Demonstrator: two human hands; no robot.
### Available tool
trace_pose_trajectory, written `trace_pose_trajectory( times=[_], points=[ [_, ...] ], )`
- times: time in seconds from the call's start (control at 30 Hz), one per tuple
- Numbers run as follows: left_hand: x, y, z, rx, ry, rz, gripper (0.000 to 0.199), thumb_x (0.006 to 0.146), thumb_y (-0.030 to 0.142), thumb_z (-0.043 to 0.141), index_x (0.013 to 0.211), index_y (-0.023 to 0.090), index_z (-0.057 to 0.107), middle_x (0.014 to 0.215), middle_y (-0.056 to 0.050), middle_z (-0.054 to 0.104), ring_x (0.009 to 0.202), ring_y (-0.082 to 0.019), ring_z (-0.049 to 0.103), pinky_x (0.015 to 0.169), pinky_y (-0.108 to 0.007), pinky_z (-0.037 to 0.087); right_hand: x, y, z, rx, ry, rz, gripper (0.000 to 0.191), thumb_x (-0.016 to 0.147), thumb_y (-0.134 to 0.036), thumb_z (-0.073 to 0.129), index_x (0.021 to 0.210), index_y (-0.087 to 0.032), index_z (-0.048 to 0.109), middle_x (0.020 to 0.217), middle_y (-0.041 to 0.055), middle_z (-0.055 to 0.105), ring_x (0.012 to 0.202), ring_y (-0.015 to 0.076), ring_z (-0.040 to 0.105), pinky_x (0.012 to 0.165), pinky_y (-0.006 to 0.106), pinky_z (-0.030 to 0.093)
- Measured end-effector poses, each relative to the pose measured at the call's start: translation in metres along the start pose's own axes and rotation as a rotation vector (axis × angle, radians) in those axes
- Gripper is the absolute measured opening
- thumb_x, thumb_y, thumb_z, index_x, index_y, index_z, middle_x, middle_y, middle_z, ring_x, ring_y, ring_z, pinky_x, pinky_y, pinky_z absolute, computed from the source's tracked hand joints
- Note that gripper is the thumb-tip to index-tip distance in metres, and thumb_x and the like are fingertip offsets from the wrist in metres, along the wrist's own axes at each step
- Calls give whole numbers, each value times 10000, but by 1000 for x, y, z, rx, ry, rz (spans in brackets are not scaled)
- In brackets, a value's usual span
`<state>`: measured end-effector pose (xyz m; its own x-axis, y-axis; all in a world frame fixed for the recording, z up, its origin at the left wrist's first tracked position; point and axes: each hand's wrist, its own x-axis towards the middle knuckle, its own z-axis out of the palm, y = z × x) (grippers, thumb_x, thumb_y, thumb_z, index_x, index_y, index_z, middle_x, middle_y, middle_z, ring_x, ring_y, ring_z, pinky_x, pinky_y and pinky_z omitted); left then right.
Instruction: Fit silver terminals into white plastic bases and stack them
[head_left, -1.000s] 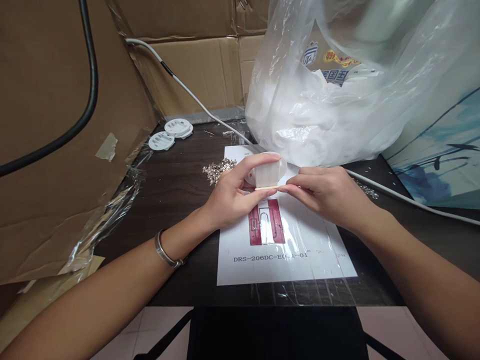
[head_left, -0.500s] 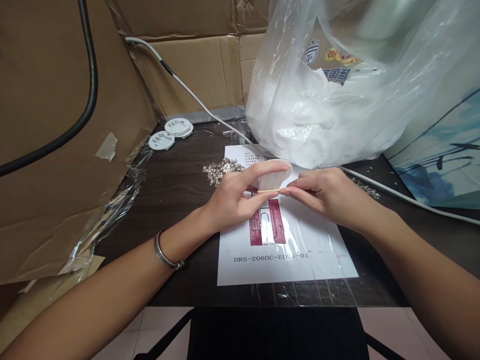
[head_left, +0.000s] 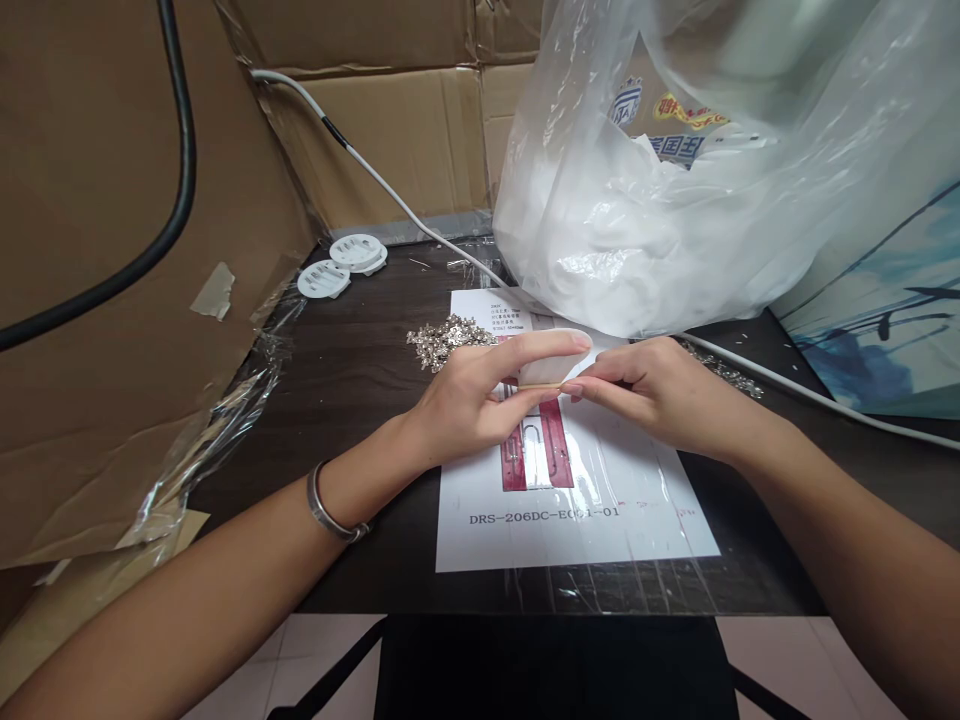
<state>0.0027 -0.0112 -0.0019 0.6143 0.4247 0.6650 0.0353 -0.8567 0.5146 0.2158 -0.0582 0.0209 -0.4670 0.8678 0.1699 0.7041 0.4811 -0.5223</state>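
Observation:
A small white round-edged piece (head_left: 551, 360) is held above the printed sheet (head_left: 487, 545) in the middle of the head view. My left hand (head_left: 480, 395) grips it between the fingers above and the thumb below. At its right lower edge, the thumb and fingers of my right hand (head_left: 652, 390) are pinched together; whatever lies between those fingertips is too small to make out. A pile of small metal parts (head_left: 446, 342) lies just behind my left hand.
Two round white plastic pieces (head_left: 324, 279) lie at the back left. A large clear bag with white contents (head_left: 630, 250) stands behind the hands. A white cable (head_left: 810, 390) crosses the table near more small metal parts (head_left: 731, 378) on the right.
The white piece has tilted slightly, with its rounded end shifted a little right and down. Both hands keep nearly the same places.

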Motion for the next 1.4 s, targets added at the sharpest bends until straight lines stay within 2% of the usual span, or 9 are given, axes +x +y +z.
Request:
trace_pose_trajectory(
  times=[0.13,0.3,0.4,0.63,0.77,0.93,1.07,1.23,1.4],
  points=[
    [-1,-2,-1,-22,3,-43,435,828,152,658,1233,269,552,1205,-26,661,1019,-170,666,708,-225,596,1,0,0,6,30,-1,364,961,-376,510,748,-166,718,600,7,606,505,87,457,514,239,317],
    [-3,-4,2,-96,48,-254,602,726,256,777,1266,273,511,1255,-63,600,1094,-242,618,897,-388,565,4,-5,2,74,130,42,337,935,-351,549,704,-163,708,525,-19,540,472,73,401,473,225,284],
    [-4,-5,5,-228,44,-360,667,699,281,801,1285,295,482,1256,-62,583,1107,-263,609,910,-439,563,5,-10,6,172,195,115,421,950,-405,505,664,-153,684,478,-29,456,448,69,331,447,227,253],
    [-3,-4,7,-429,44,-466,612,718,273,788,1245,292,477,1112,-46,627,870,-205,689,677,-329,630,5,-10,9,239,261,148,419,952,-425,486,705,-148,683,483,-45,378,459,69,313,457,232,247],
    [-4,-4,7,-517,22,-476,492,803,277,710,1235,298,476,1150,-51,622,803,-190,707,674,-347,643,6,-9,9,273,267,204,447,941,-491,484,684,-154,626,531,-32,392,501,81,348,470,233,263],
    [-5,-6,5,-567,-28,-497,453,824,257,691,1228,275,487,904,-13,688,737,-184,721,626,-299,641,9,-10,13,407,267,269,525,876,-624,514,626,-167,447,573,-40,313,513,80,291,453,234,233],
    [-2,-4,4,-672,-32,-546,452,815,227,696,1213,255,484,836,3,697,695,-181,727,599,-262,632,11,-10,16,512,263,282,542,862,-631,530,604,-180,374,561,-51,279,494,73,250,449,233,223],
    [0,2,3,-753,-42,-660,443,833,249,668,1227,220,468,797,2,701,677,-186,724,597,-268,614,11,-13,16,653,241,309,472,876,-570,559,646,-170,461,549,-58,306,486,71,256,471,233,236],
    [0,1,2,-611,-75,-622,356,861,309,629,1195,209,556,916,-34,700,655,-142,688,580,-243,581,10,-12,17,757,198,316,364,876,-508,598,787,-155,597,527,-70,322,473,64,273,472,225,238]
  ],
)
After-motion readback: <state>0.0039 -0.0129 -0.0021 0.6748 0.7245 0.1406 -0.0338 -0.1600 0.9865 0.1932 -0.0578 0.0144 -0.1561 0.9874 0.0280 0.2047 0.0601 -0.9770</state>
